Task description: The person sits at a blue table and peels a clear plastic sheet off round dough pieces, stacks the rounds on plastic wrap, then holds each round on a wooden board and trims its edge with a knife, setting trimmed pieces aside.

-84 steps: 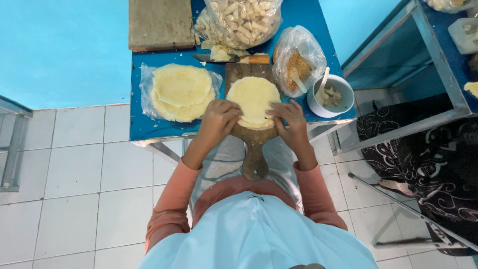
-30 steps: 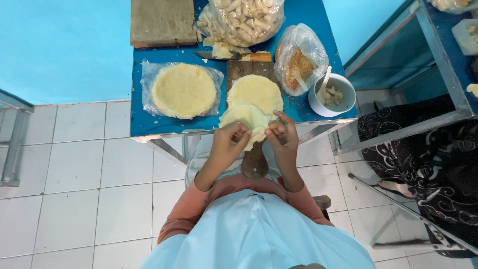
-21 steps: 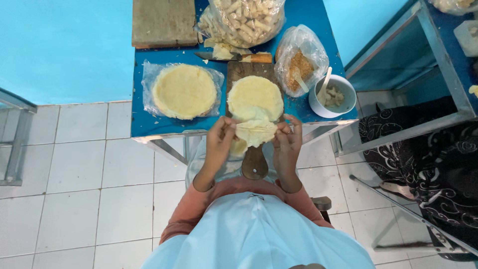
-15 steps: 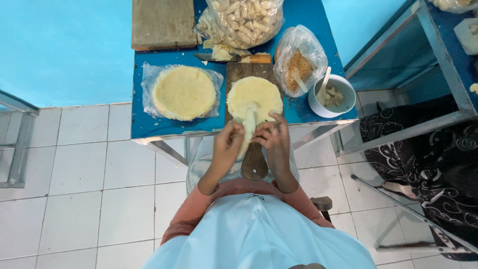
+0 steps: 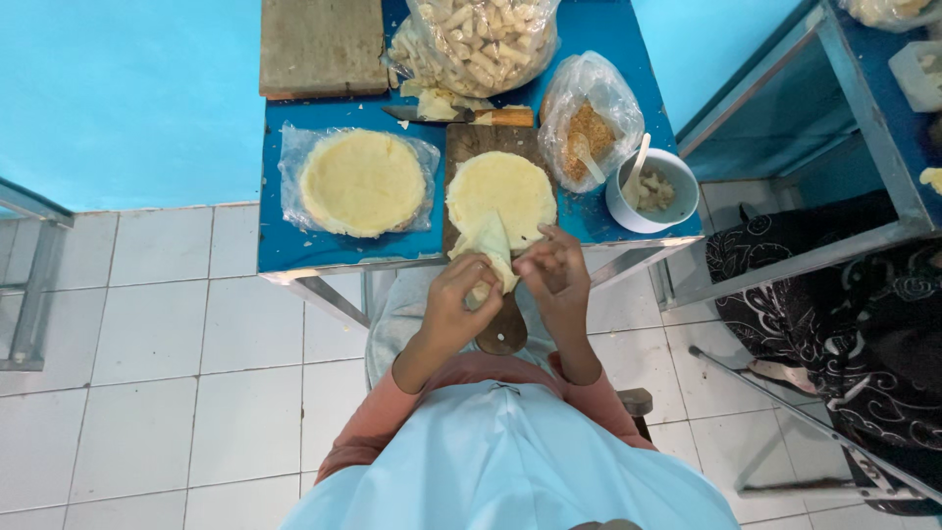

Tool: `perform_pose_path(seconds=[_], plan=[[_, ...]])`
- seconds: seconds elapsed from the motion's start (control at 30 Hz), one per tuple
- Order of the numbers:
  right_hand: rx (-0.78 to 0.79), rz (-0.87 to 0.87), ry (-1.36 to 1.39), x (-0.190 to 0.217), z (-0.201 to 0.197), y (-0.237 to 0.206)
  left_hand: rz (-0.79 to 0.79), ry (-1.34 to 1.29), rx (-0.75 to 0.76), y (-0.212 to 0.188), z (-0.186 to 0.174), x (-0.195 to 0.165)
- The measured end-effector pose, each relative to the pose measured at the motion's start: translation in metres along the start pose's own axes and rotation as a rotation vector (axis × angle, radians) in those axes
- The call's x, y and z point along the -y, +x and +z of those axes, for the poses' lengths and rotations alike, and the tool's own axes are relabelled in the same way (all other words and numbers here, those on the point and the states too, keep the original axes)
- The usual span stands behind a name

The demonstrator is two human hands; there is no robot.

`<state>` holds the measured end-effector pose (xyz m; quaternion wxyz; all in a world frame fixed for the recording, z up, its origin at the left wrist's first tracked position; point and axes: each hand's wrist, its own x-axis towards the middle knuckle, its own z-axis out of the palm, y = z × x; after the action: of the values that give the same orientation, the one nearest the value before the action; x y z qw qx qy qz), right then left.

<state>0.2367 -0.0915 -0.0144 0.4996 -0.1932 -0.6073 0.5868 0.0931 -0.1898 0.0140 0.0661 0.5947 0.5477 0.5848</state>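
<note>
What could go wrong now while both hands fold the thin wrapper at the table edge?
The folded wrapper is held past the table edge by the left hand and right hand, so it might tear or drop to the floor. The wooden board overhangs the edge and could tip if pressed. A knife lies near.

Turquoise wall [image 5: 118, 98], white tiled floor [image 5: 147, 393]
</note>
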Motion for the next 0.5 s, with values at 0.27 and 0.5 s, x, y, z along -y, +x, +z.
perform_pose_path(seconds=[0.27, 0.5], plan=[[-0.001, -0.022, -0.144, 0.0, -0.007, 0.001, 0.016, -0.042, -0.028, -0.008, 0.006, 0.004], [-0.137, 0.072, 0.226, -0.006, -0.008, -0.005, -0.352, -0.314, 0.019, -0.008, 0.009, 0.01]])
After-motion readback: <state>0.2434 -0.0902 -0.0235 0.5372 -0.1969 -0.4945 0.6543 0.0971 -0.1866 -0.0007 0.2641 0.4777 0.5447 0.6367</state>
